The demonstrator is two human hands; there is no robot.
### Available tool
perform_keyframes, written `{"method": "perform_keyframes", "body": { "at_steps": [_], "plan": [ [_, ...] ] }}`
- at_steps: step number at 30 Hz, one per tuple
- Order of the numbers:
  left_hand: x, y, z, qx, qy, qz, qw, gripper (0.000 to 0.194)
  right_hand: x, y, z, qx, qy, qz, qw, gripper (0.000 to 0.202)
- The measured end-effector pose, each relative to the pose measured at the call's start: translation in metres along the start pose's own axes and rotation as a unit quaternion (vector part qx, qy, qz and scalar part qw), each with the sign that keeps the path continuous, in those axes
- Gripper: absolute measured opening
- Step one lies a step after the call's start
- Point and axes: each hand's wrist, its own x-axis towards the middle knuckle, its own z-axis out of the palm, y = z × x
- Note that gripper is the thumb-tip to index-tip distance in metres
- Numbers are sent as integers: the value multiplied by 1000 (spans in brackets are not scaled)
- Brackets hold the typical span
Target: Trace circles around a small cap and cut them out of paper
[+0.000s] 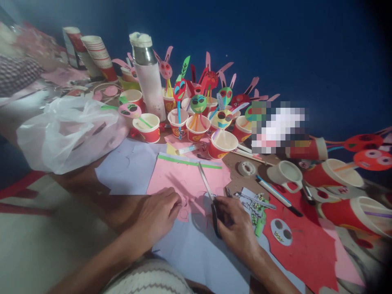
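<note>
My right hand [234, 222] is wrapped round the dark handles of a pair of scissors [206, 179]. The blades point away from me, over a sheet of pink paper [171, 173]. My left hand [161, 210] is closed, with thumb and fingertips pinched at the edge of a small pink paper piece [184, 210] that carries drawn outlines. Beneath both hands lies light blue paper [202, 249]. A green strip [190, 160] runs along the pink sheet's far edge. Right of my right hand are patterned paper scraps [255, 204] and a white paper face [281, 232] on red paper [309, 253].
Paper cups [147, 128] holding straws with paper faces stand along the back and right. A flask [148, 77] rises behind them. At left lies a plastic bag [70, 134]. A white mug [284, 175], a tape roll [246, 168] and a pen [275, 194] lie to the right.
</note>
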Motion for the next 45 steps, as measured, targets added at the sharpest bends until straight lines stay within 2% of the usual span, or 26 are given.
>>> {"method": "perform_keyframes", "body": {
  "at_steps": [4,6,9,12,15,22,24,26,31,35,38,41,45],
  "plan": [
    [-1,6,-10,-143,-4,-17,990,9,7,-11,-8,158,-9,90,983,29],
    [1,12,-14,-249,-32,-36,967,7,9,-17,-15,229,-8,109,967,31],
    [7,23,-16,-423,-89,-66,899,4,7,-22,-23,279,-4,85,956,37],
    [13,32,-14,-527,-126,-75,837,10,4,-26,-30,286,-24,64,956,40],
    [16,37,-10,-549,-133,-62,823,13,2,-33,-34,295,-47,59,953,39],
    [10,43,-3,-497,-125,-51,857,7,-1,-45,-32,300,-83,82,947,34],
    [7,44,-2,-500,-118,-44,857,8,-3,-46,-30,309,-81,87,944,33],
    [5,45,-2,-523,-106,-33,845,14,-3,-46,-28,323,-63,98,939,34],
    [2,51,12,-600,-103,-23,793,35,-1,-43,-21,350,41,122,928,36],
    [9,55,28,-608,-95,-46,787,34,4,-44,-14,340,80,128,928,36],
    [19,56,33,-604,-69,-45,793,24,7,-41,-12,337,88,127,929,38],
    [26,56,28,-628,-48,-48,776,20,6,-35,-16,309,85,132,938,40],
    [32,55,18,-662,-39,-80,745,19,-7,-27,-29,245,8,109,963,48]
  ]
}}
